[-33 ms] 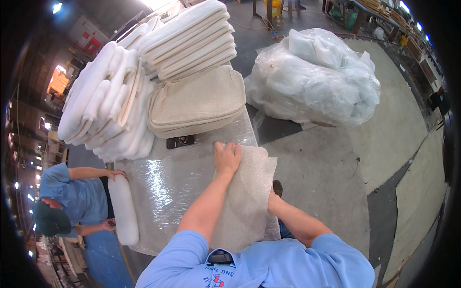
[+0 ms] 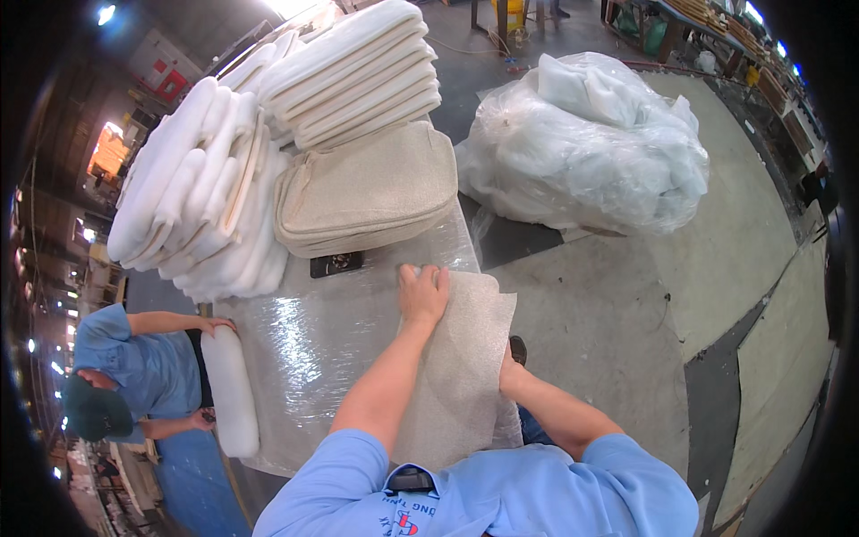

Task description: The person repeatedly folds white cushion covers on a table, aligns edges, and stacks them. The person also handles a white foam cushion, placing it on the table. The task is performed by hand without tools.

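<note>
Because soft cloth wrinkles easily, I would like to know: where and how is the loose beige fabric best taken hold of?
Probably by the far right corner of the loose beige fabric, pinched from the right, above and below: that corner appears to jut past the edge of the table, leaving room underneath. The left hand can steady the far left corner, where it rests.

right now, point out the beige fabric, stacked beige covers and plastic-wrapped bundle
Beige fabric (image 2: 459, 367), head view: middle of its sheet.
Stacked beige covers (image 2: 369, 183), head view: top cover's face.
Plastic-wrapped bundle (image 2: 591, 148), head view: middle of its wrapping.
</note>
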Tool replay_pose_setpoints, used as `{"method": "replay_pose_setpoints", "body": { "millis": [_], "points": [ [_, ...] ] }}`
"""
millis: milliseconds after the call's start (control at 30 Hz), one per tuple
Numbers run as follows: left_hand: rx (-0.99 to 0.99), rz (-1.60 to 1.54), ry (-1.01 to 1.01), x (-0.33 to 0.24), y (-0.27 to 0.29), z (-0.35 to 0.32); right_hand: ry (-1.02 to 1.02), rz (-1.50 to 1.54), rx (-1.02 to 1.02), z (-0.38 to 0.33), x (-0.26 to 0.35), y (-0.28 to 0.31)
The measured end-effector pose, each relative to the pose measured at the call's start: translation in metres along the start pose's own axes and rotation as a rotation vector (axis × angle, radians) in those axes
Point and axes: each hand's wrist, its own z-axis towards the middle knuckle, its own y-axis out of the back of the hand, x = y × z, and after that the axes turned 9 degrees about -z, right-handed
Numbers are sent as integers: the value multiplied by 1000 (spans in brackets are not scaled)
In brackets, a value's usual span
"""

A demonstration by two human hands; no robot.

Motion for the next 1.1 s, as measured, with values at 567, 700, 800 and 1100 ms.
{"method": "replay_pose_setpoints", "body": {
  "millis": [567, 700, 800, 1100],
  "points": [
    [-45, 2, -19, 3, -3, 9, 290, -877, -12, -2, 17, 37],
    [-30, -7, -2, 7, -4, 8, 409, -872, 141, -21, 31, 47],
    [-38, -21, -4, 8, -5, 9, 551, -856, 217, -34, 37, 57],
    [-53, -20, -17, 5, -3, 8, 407, -819, 441, -4, 44, 56]
  ]
}}
